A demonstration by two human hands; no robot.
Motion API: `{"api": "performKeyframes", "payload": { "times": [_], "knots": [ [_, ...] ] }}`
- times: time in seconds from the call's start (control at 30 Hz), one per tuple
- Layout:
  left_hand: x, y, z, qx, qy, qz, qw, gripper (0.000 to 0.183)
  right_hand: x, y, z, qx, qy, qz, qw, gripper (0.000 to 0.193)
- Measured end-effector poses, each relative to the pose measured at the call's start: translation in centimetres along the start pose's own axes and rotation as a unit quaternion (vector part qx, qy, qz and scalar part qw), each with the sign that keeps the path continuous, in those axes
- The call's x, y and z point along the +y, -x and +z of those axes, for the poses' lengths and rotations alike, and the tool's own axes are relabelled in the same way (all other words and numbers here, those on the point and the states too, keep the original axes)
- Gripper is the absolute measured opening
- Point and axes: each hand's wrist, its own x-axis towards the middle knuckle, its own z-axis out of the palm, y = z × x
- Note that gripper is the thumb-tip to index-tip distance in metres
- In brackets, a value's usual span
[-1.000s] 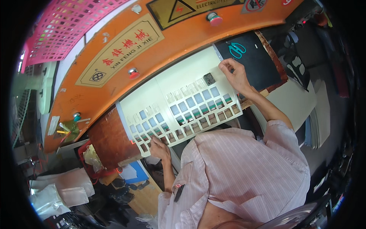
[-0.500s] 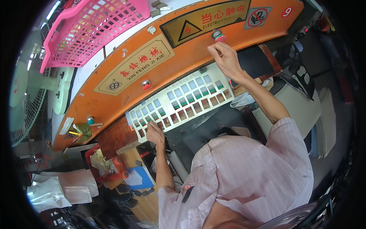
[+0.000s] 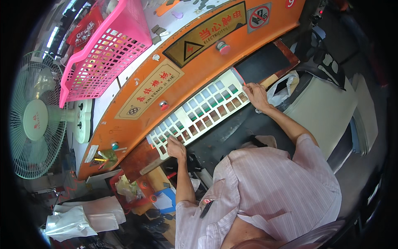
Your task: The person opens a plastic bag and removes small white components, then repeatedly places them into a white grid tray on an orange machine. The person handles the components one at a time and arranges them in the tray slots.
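A long white frame (image 3: pixel 183 115) with rows of rectangular windows lies slanting across the work area, beneath an orange machine panel (image 3: pixel 195 85). Pale, green and brownish patches show through its windows. At its near left end my left hand (image 3: pixel 176 148) grips the lower edge, with the fingers curled over it. My right hand (image 3: pixel 256 96) has its fingers closed on the frame's far right end. The undersides of both grips are hidden. A red-capped push-button (image 3: pixel 164 106) and another push-button (image 3: pixel 224 48) sit on the panel above the frame.
A pink basket (image 3: pixel 105 56) stands on the machine top beside a green fan (image 3: pixel 35 120). Small dark scraps (image 3: pixel 158 30) lie nearby. To the right are a black plate (image 3: pixel 263 62), a plastic bag (image 3: pixel 285 89) and large greyish sheets (image 3: pixel 321 114). White sheets (image 3: pixel 87 218) hang lower left.
My right hand has come down from the upper push-button to the frame's right end. My left hand stays at the frame's left end. The whole view has shifted.
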Motion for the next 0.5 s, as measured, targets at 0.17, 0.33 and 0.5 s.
{"api": "performKeyframes", "payload": {
  "times": [0.17,0.33,0.5],
  "knots": [
    [-0.3,0.3,0.0,-0.007,0.012,0.000,1.000,0.047,0.9,0.6,0.5,0.007,0.027,-0.063,0.998,0.029],
    [-0.6,0.9,0.2,-0.017,0.012,-0.010,1.000,0.045,0.7,0.3,0.4,-0.026,0.038,-0.042,0.998,0.029],
    [-0.4,1.4,-0.1,-0.047,-0.007,-0.043,0.998,0.037,-2.0,-3.6,0.9,-0.029,0.078,-0.005,0.996,0.025]
  ]
}}
